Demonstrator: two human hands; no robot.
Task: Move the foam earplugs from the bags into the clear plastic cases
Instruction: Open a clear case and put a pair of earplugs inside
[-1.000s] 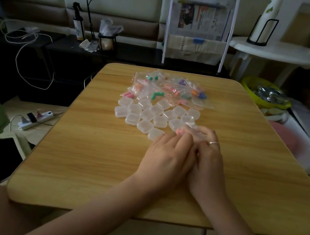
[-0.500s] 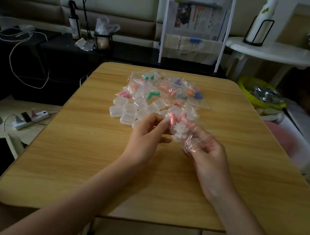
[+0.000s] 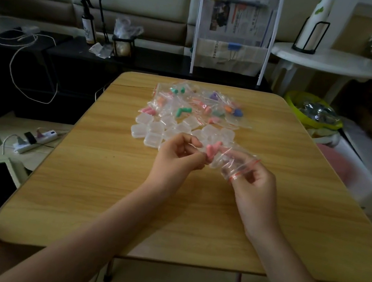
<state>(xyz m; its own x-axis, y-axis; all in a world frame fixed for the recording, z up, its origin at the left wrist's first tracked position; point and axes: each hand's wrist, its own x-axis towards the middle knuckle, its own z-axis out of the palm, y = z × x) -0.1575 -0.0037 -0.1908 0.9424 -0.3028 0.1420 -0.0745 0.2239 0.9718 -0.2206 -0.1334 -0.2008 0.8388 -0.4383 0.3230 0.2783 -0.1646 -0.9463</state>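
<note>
Both hands hold one bag (image 3: 231, 160) above counter (image 3: 98, 187). Left hand (image 3: 176, 161) fingers pinch earplug end, steadying pink earplugs (image 3: 212, 149). Right hand (image 3: 254, 189) fingers pinch red zip edge, likely for opening.

You have bare wooden table (image 3: 102, 191) on the near half and along both sides. Far of centre, the cluster of clear plastic cases (image 3: 156, 133) and, just beyond it, the heap of earplug bags (image 3: 200, 106) block your way.
</note>
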